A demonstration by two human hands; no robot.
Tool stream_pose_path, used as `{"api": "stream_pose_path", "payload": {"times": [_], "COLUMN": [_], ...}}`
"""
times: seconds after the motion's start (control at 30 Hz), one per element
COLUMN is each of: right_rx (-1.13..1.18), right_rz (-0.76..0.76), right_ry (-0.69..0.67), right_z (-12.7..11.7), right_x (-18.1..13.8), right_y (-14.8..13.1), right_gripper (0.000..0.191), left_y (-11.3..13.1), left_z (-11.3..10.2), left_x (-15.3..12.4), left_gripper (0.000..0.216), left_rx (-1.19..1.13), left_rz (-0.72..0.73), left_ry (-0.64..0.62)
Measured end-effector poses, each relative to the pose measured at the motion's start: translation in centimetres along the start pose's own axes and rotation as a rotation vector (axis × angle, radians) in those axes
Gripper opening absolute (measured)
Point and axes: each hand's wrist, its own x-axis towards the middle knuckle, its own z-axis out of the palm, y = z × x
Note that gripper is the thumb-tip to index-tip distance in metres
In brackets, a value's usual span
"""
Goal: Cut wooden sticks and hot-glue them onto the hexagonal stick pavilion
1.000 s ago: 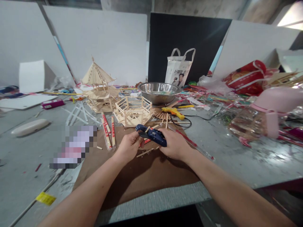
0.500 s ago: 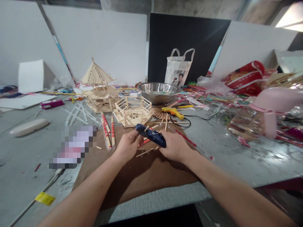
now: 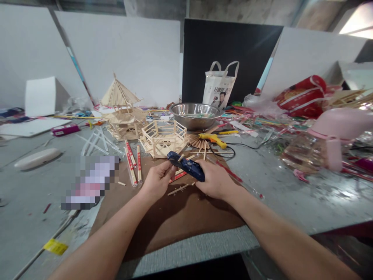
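My right hand [image 3: 217, 179] is wrapped round a dark blue hand tool [image 3: 189, 167] that looks like a cutter, held at an angle over a brown mat [image 3: 192, 217]. A short end of a wooden stick [image 3: 181, 158] sticks up at the tool's head. On the other side, my left hand [image 3: 157, 181] is closed in a pinch on this stick, close to the tool; its fingertips are partly hidden. Under the hands lie a loose thin stick [image 3: 178, 189] and small chips. An open-topped wooden stick frame [image 3: 164, 140] stands just beyond.
Behind stand a stick pavilion model [image 3: 122, 112] and a steel bowl [image 3: 195, 116]. A yellow glue gun [image 3: 214, 139] with a black cable lies right of the frame. Wrapped chopsticks [image 3: 131, 165] and a blurred-out phone-like object [image 3: 91, 182] are at left, a pink-lidded jug [image 3: 305, 151] at right.
The view has shifted very slightly. Both hands and the blue tool stay in nearly the same place, with the stick end still at the tool's head.
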Motion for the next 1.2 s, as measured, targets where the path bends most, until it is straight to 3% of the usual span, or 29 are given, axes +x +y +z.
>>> {"api": "stream_pose_path", "payload": {"times": [0.13,0.37,0.5,0.93,1.2], "right_rx": [0.06,0.11,0.113,0.018,0.082], "right_rz": [-0.045,-0.039,0.001,0.009,-0.02], "right_ry": [0.011,-0.039,-0.046,-0.044,-0.024], "right_z": [0.1,-0.4,-0.8,-0.4,-0.2], "right_x": [0.1,-0.1,0.0,0.0,0.1], "right_y": [0.4,0.4,0.4,0.2,0.0], "right_gripper": [0.046,0.043,0.043,0.042,0.049], "left_y": [-0.5,-0.5,-0.3,0.0,-0.4], "left_z": [-0.1,-0.6,-0.8,0.2,-0.3], "left_x": [0.0,0.3,0.4,0.2,0.2], "left_gripper": [0.032,0.027,0.029,0.019,0.02], "left_rx": [-0.173,-0.711,-0.815,-0.137,0.074], "left_rz": [-0.062,-0.259,-0.292,-0.022,0.061], "left_ry": [-0.088,-0.362,-0.279,0.061,0.023]}}
